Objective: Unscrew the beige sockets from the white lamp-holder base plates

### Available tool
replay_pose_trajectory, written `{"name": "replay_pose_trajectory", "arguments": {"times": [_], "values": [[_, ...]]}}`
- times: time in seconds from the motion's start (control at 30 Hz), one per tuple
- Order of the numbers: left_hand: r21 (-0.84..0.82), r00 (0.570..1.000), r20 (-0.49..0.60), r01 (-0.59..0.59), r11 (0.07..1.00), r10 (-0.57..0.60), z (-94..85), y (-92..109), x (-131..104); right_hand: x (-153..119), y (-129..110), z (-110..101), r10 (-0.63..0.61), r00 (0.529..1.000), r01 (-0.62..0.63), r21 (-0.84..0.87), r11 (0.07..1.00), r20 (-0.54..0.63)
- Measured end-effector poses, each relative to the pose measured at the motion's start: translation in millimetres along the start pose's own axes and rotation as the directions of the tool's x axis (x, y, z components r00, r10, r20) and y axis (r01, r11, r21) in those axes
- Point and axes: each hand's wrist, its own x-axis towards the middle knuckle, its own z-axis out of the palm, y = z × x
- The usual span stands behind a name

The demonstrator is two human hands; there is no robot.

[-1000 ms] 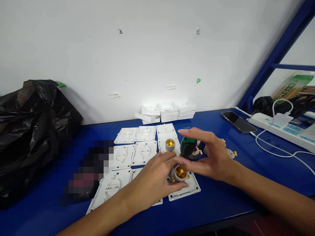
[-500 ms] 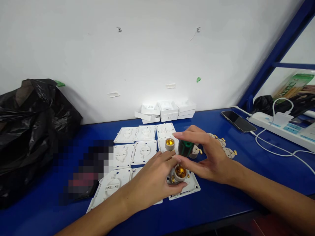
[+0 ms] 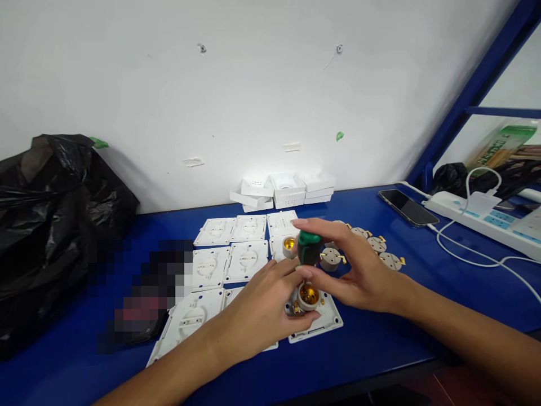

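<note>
My right hand point(image 3: 350, 259) has its thumb and fingers about the short green-and-black handle of a screwdriver point(image 3: 309, 249). The screwdriver stands nearly upright, its shaft reaching down into a round lamp socket point(image 3: 308, 295) with a brass-coloured lining. My left hand point(image 3: 270, 293) is closed around that socket, the thumb at its near side. Beneath the socket lies a square white plate point(image 3: 327, 322), partly hidden by my left hand. Just behind my hands, a second lamp socket point(image 3: 289, 247) sits on another white plate. The screwdriver's tip is hard to make out.
Several white plates point(image 3: 207, 268) lie in rows to the left. Loose round socket parts point(image 3: 332, 258) with brass tabs lie at right. White box covers point(image 3: 288, 189) are stacked by the wall. A phone point(image 3: 408, 207), a power strip point(image 3: 499, 220) and a black bag point(image 3: 63, 225) flank them.
The screwdriver handle has shifted slightly left and looks more upright. My right fingers have moved a little with it. My left hand keeps its hold on the socket.
</note>
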Motion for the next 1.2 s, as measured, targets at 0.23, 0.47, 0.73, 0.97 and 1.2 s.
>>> {"name": "replay_pose_trajectory", "arguments": {"times": [0.23, 0.47, 0.73, 0.97, 1.2], "values": [[0.019, 1.0, -0.009, -0.011, 1.0, 0.011, 3.1, -3.2, -1.4, -2.2, -1.5, -3.0, 0.037, 0.999, -0.037, -0.003, 0.999, -0.002], [0.019, 1.0, -0.001, -0.009, 1.0, 0.009, 4.9, -5.4, -2.0, -1.2, 2.3, -8.4, 0.213, 0.97, -0.226, 0.12, 0.967, 0.116], [0.017, 0.999, -0.001, -0.041, 0.999, 0.041, 3.6, -4.3, -1.1, -2.0, 5.1, -7.0, 0.156, 0.981, -0.17, 0.123, 0.978, 0.116], [0.027, 1.0, 0.025, -0.02, 0.999, 0.019, 1.8, -2.4, -0.5, -2.1, 5.1, -5.1, 0.009, 0.999, -0.011, 0.049, 0.999, 0.031], [0.03, 1.0, 0.016, 0.007, 1.0, -0.008, 1.1, 0.3, -1.5, -5.5, 5.6, -2.9, -0.004, 0.998, 0.003, -0.018, 1.0, -0.061]]}}
